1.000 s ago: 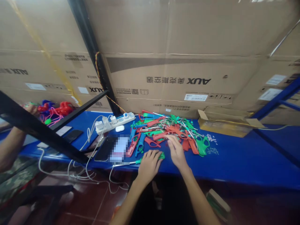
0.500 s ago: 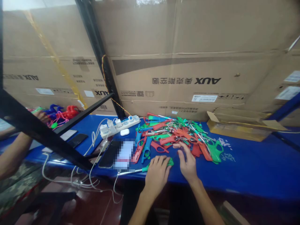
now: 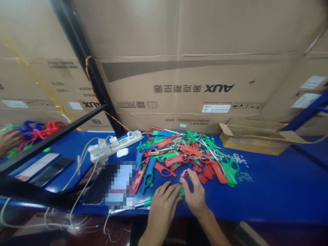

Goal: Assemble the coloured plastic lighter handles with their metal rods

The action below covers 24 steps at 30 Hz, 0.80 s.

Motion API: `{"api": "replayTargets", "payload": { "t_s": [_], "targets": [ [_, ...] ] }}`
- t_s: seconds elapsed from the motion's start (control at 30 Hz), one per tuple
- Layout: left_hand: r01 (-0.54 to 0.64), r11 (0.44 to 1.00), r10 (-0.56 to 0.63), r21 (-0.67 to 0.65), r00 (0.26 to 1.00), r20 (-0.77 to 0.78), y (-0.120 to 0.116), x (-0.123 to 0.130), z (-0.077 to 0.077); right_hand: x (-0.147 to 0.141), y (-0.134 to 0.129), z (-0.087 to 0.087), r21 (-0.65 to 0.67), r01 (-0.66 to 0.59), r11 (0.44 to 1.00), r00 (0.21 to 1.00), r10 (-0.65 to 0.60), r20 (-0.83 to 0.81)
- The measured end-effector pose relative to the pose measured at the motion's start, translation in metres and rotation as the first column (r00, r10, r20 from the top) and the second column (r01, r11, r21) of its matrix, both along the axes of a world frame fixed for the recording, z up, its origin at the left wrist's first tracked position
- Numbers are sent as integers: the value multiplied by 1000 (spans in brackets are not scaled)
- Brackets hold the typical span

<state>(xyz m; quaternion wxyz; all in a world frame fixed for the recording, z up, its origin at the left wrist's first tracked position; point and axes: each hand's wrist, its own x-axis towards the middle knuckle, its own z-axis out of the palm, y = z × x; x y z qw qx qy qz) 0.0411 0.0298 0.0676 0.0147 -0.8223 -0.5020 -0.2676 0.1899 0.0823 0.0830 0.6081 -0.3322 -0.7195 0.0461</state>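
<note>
My left hand (image 3: 163, 204) is closed over a green long-nosed lighter (image 3: 181, 192) lying near the table's front edge. The lighter's metal tube sticks out to the left of that hand. At the lighter's right end my right hand (image 3: 196, 194) has its thumb and fingers drawn together in a pinch. Whatever lies between those fingertips is too small or hidden to tell. Just beyond both hands is a heap of lighter parts (image 3: 176, 159) in red, green and blue, with metal tubes among them. A red handle piece (image 3: 164, 169) lies nearest my left hand.
Left of the heap lie a phone (image 3: 96, 184), a white earphone case (image 3: 122, 152) and a power strip (image 3: 116, 147) with cables. An open carton (image 3: 256, 141) stands at the back right. A black frame post (image 3: 87, 68) rises at left; another person's hand (image 3: 10, 140) is beyond it.
My right hand has come left and down to the green lighter, and its spread fingers have closed together. My left hand stays on the lighter. The view has shifted to the right.
</note>
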Motion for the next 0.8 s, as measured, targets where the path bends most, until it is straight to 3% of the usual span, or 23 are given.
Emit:
{"api": "replayTargets", "payload": {
  "t_s": [0.2,0.43,0.63,0.8],
  "targets": [
    [93,994,-91,-50,995,42,6,25,6,15,-4,12,-7,46,999,997,-47,-59],
    [54,999,-54,2,999,6,16,38,9,41,-11,12,-41,14,999,996,-18,-93],
    [24,999,-24,-32,1000,-5,13,41,7,41,-8,6,-68,32,997,991,-41,-127],
    [29,998,-29,-55,1000,3,12,41,9,44,-6,13,-119,-11,993,995,-1,-99]
  ]
}}
